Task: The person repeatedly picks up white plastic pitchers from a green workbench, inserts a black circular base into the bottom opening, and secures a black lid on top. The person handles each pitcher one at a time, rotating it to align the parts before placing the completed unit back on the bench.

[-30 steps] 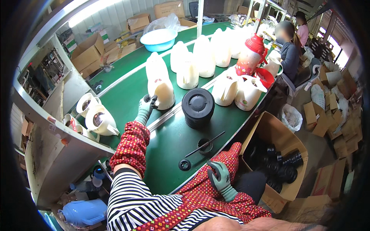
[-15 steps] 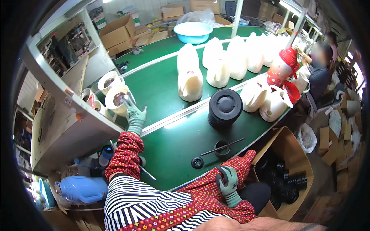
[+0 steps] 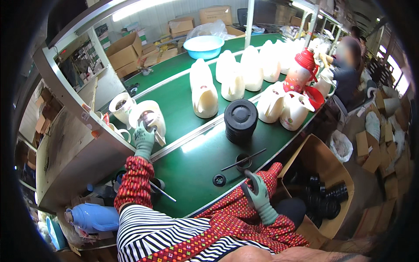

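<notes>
My left hand (image 3: pixel 143 139), in a grey-green glove, reaches to the belt's left end and grips the rim of a cream thermos jug (image 3: pixel 156 115) without a lid. A second cream jug (image 3: pixel 120 105) stands just behind it. My right hand (image 3: pixel 260 194), gloved the same way, hovers over my lap with loosely curled fingers, thumb apart, and nothing visible in it. Nearest to it on the green belt are a black ring-shaped cup (image 3: pixel 244 163) with a dark rod (image 3: pixel 235 162) across it and a small black round cap (image 3: pixel 219 180). Farther off stands a stack of black lids (image 3: pixel 241 120).
Several cream jugs (image 3: pixel 205 100) stand along the belt (image 3: pixel 183 192), with a red flowered thermos (image 3: pixel 298 72) at right. A carton (image 3: pixel 305 150) of black parts is beside my right knee. A blue basin (image 3: pixel 204 47) sits behind. A co-worker (image 3: pixel 347 65) sits far right.
My left hand has closed on the jug's rim, and the jug has shifted to the right and turned. My right hand has risen slightly. The whole view has shifted a little.
</notes>
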Available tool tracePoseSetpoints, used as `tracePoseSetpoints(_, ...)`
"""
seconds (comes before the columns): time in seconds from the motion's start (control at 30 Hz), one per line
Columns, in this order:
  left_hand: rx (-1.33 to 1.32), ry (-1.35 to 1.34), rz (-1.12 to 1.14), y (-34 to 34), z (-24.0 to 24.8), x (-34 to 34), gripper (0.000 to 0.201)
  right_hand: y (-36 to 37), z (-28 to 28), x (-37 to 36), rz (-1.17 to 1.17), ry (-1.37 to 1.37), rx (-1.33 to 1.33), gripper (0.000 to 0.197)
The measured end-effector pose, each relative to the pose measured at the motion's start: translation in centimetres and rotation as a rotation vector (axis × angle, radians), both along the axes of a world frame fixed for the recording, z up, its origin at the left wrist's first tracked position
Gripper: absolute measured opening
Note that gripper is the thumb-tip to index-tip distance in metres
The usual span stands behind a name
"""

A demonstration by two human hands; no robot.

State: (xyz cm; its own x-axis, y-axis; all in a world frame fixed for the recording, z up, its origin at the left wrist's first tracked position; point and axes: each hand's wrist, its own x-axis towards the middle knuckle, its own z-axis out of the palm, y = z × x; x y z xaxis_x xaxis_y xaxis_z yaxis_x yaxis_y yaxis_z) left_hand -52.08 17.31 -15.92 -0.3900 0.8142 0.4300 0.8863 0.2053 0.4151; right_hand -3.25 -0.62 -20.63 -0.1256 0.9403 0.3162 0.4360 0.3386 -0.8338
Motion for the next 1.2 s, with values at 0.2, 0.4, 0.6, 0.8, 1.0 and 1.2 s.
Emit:
tracePoseSetpoints(0.2, 0.081, -0.03, -0.602, -11.1, 8.7, 13.2, 0.031, 3.3, 9.4, -4.0, 0.143, 0.617, -0.712, 0.105)
tracePoseSetpoints(0.4, 0.031, 0.092, -1.098, -16.6, 11.5, 21.3, 0.034, 3.9, 10.7, -3.5, 0.248, 0.965, -0.836, 0.073)
tracePoseSetpoints(0.6, 0.126, -0.215, -1.447, -18.2, 9.6, 23.7, 0.049, -3.0, 8.9, 3.3, 0.017, 0.992, -0.688, 0.054)
tracePoseSetpoints(0.8, -0.963, -1.223, -0.963, -12.6, 0.8, 20.7, 0.055, -6.2, 11.7, 9.7, 0.114, 0.735, -0.6, 0.063)
tracePoseSetpoints(1.0, -1.232, -2.07, -1.107, -14.1, -4.2, 24.4, 0.067, -0.5, 17.2, 6.7, 0.589, 0.448, -0.702, 0.089)
tracePoseSetpoints(1.2, -1.233, -2.199, -1.148, -14.0, -3.9, 22.6, 0.058, 7.5, 14.7, 0.9, 0.884, 0.111, -0.578, 0.079)
